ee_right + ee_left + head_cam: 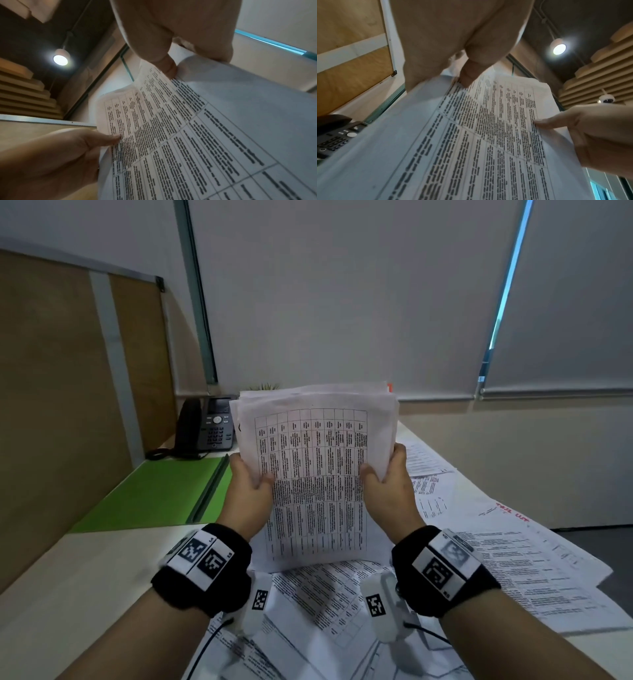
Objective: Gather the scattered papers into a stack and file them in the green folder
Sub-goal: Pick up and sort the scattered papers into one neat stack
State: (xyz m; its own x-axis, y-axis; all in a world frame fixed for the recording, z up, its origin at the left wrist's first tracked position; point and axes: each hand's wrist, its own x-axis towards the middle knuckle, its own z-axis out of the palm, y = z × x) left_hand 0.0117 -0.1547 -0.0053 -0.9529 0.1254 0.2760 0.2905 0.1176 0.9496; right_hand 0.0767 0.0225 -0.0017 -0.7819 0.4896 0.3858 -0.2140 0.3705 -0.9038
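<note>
A stack of printed papers point(315, 470) stands upright on its lower edge over the desk, a table of text facing me. My left hand point(248, 486) grips its left edge, thumb on the front sheet. My right hand point(387, 474) grips the right edge the same way. The left wrist view shows the left thumb point(469, 73) on the paper stack point(471, 142) and the right hand point(583, 129) opposite. The right wrist view shows the right thumb point(169, 67) pressing the stack point(197, 135), with the left hand point(65, 151) across. The green folder point(161, 494) lies open on the desk to the left.
More loose papers point(513, 563) lie scattered over the desk's right and near side, some under my wrists. A black desk phone point(205, 428) stands behind the folder. A brown partition point(61, 392) borders the left; bare desk surface point(85, 594) shows at the near left.
</note>
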